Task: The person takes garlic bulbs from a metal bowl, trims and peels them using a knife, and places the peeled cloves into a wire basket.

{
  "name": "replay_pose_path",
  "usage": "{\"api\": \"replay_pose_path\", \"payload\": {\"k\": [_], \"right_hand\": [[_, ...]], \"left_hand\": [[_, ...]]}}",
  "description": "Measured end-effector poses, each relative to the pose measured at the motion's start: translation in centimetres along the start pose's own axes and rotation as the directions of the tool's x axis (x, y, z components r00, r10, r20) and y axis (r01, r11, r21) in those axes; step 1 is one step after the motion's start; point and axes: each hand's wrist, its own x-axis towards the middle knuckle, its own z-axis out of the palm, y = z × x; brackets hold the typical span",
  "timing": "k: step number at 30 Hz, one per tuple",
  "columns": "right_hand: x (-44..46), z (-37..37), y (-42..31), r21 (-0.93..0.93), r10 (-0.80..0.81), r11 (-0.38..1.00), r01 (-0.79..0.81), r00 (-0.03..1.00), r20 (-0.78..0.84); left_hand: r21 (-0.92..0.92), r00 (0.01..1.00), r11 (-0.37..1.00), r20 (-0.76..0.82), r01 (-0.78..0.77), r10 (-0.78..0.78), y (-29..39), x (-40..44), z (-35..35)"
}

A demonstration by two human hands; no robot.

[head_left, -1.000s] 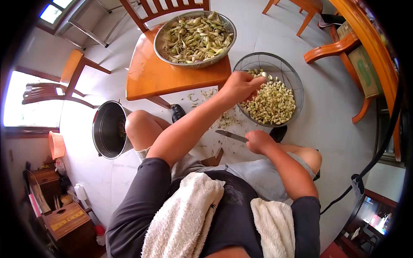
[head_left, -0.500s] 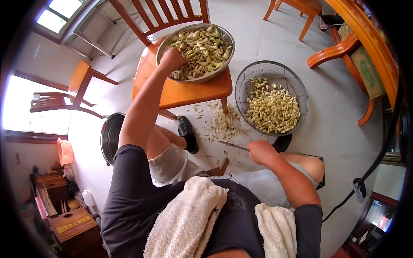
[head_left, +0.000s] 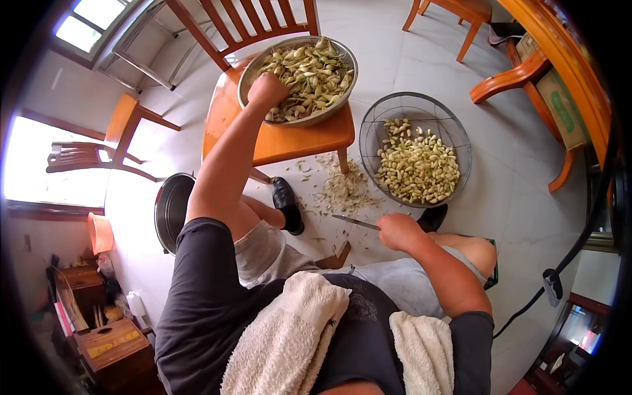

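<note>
My left hand (head_left: 268,91) reaches over the near left side of a metal basin (head_left: 245,84) heaped with small onion-like bulbs (head_left: 316,76) that still have their stems. Its fingers are curled in among the bulbs, and whatever they hold is hidden. Above my lap, my right hand (head_left: 400,232) is closed around the handle of a knife (head_left: 355,222), whose blade points left. Beyond that hand, a round wire-mesh sieve (head_left: 466,135) on the floor holds a pile of trimmed, pale bulbs (head_left: 418,164).
Under the basin stands a wooden chair (head_left: 289,148). Peelings (head_left: 345,187) litter the floor beside my left shoe (head_left: 284,201). A metal pot (head_left: 172,214) is by my left leg. Orange wooden furniture (head_left: 513,82) stands at the right, and a black cable (head_left: 579,243) hangs there.
My left hand has shifted slightly to the right and toward me at the basin. My right hand and the knife have barely moved.
</note>
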Motion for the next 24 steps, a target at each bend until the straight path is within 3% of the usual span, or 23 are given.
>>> {"api": "replay_pose_path", "payload": {"k": [7,11,13,15,16,17,19,21,23,24], "right_hand": [[-0.5,0.1,0.0,-0.021,-0.006,1.0,0.006,1.0,-0.015],[-0.7,0.1,0.1,0.009,0.012,1.0,-0.012,0.998,-0.061],[-0.8,-0.1,0.1,0.032,0.019,0.999,-0.017,0.996,-0.084],[-0.6,-0.2,0.4,0.048,0.024,0.999,-0.02,0.995,-0.097],[-0.6,-0.4,0.3,0.072,0.032,0.997,-0.021,0.989,-0.147],[-0.8,-0.8,0.0,0.096,0.04,0.995,-0.021,0.98,-0.194],[-1.2,-1.5,-0.6,0.166,0.051,0.986,0.002,0.948,-0.314],[-1.6,-2.2,-1.1,0.243,0.065,0.969,0.054,0.889,-0.454],[-2.0,-2.4,-1.4,0.322,0.031,0.924,0.208,0.796,-0.605],[-2.0,-2.6,-1.7,0.329,0.013,0.902,0.279,0.744,-0.668]], "left_hand": [[0.135,0.994,0.987,-0.055,-0.09,0.098,0.7,-0.8,0.4],[0.073,0.99,0.996,-0.127,-0.051,0.06,0.0,-0.6,0.3],[0.04,0.96,0.988,-0.233,-0.147,0.153,-1.5,-0.2,-0.2],[-0.257,0.928,0.936,-0.343,-0.24,0.144,-3.4,-0.2,-0.9],[-0.346,0.911,0.878,-0.358,-0.331,0.203,-3.2,-1.9,-2.3],[-0.549,0.958,0.786,-0.202,-0.284,0.205,-3.2,-4.0,-3.7],[-0.873,0.962,0.447,-0.081,-0.195,0.261,-3.5,-8.2,-4.5],[-0.991,0.932,0.137,0.049,-0.001,0.359,-4.8,-11.4,-3.0],[-0.973,0.924,-0.022,0.212,0.231,0.317,-4.6,-15.2,-1.1],[-0.962,0.903,-0.045,0.237,0.27,0.357,-4.8,-16.3,0.3]]}}
